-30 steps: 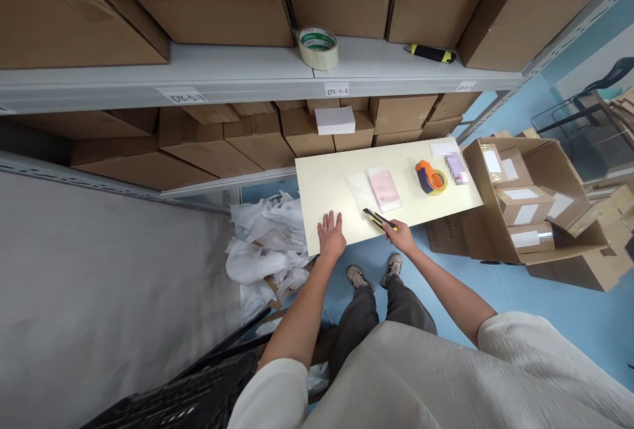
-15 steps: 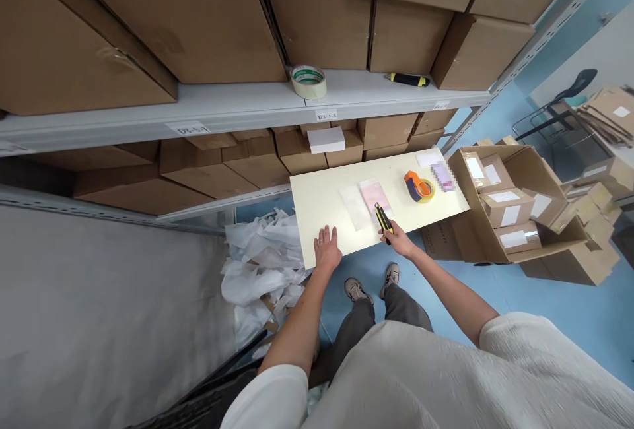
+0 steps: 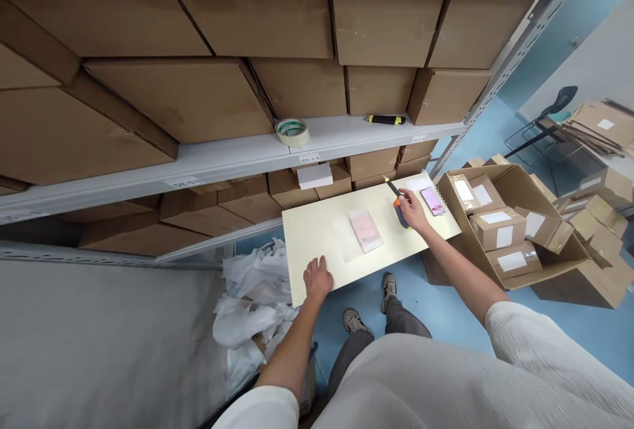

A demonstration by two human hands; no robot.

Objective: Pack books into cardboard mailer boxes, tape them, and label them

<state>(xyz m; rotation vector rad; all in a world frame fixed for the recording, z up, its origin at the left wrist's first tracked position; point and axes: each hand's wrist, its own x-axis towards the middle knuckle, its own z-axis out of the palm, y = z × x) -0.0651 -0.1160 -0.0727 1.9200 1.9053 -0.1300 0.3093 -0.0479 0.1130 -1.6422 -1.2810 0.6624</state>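
Note:
My left hand rests on the left end of a cream board, fingers apart and holding nothing. Toward the board's right end, my right hand is closed on a black and yellow utility knife, its yellow end pointing up and left. Just under that hand sits an orange and dark blue tape dispenser, partly covered by the fingers; whether they touch it I cannot tell. A pink flat packet lies mid-board on a thin whitish sheet. Right of my hand is a phone, partly pixelated.
On the shelf ahead are a tape roll and another utility knife, with cardboard boxes above and below. An open carton holding small boxes stands right. Crumpled white wrapping lies at left.
My right hand has moved right with the utility knife, from beside the pink packet to over the tape dispenser. My left hand stays on the board. The view has tilted up.

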